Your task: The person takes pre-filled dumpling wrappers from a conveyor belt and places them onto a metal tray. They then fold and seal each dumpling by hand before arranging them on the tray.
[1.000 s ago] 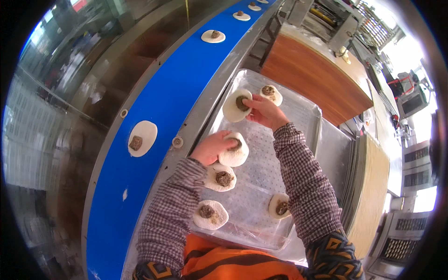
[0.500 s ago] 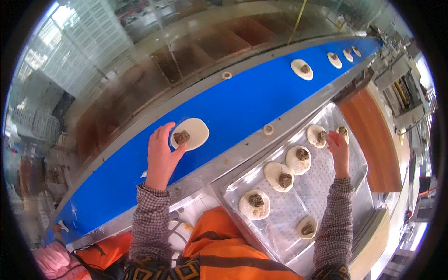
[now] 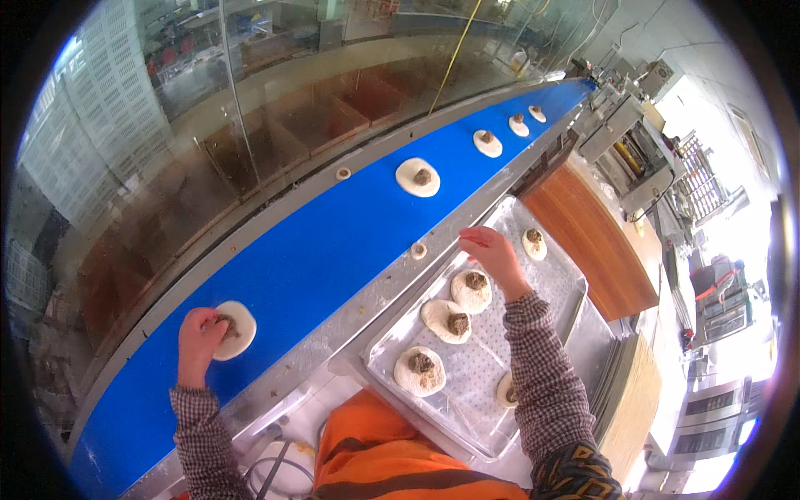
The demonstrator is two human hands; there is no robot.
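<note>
On the blue conveyor belt [image 3: 308, 258], my left hand [image 3: 200, 342] has its fingers drawn together at the brown filling on a flat white dough round [image 3: 242, 335]. The fingers partly cover that filling. Over the metal tray [image 3: 546, 304], my right hand [image 3: 493, 254] hangs near the belt-side edge with its fingertips pressed together. Whatever they hold, if anything, is hidden. Filled dough rounds lie on the tray: one [image 3: 471, 302] just below the right hand, another [image 3: 439, 330], a third [image 3: 408, 377], a smaller one [image 3: 537, 251] beyond, and one [image 3: 504, 393] half behind my right sleeve.
Farther up the belt lie several dough rounds topped with filling, the nearest [image 3: 408, 181] alone. A metal rail [image 3: 367, 308] runs between belt and tray. A brown wooden panel [image 3: 583, 242] stands past the tray, and stacked boards [image 3: 629, 392] are at the right.
The view has swung right. My left hand has closed at the filling as its dough round shifted down-left. My right hand has moved toward the belt; a tray round beside it is now out of sight.
</note>
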